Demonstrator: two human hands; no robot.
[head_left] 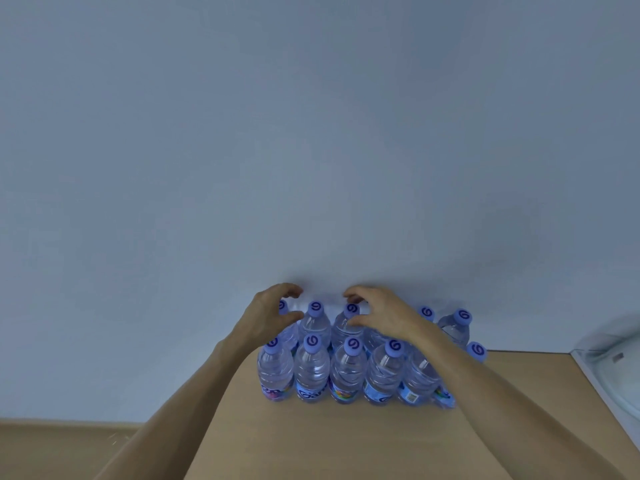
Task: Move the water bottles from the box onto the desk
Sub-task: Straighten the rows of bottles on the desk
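While your left hand [273, 311] and right hand [377, 313] hover part-curled and gripping nothing over the back row, the water bottles [346, 368] stand upright in two rows on the table [311, 441], directly beneath and nearer you than both hands. No box in view. Neither hand is closer.

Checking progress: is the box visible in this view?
No: only the water bottles standing on the desk against the wall show.
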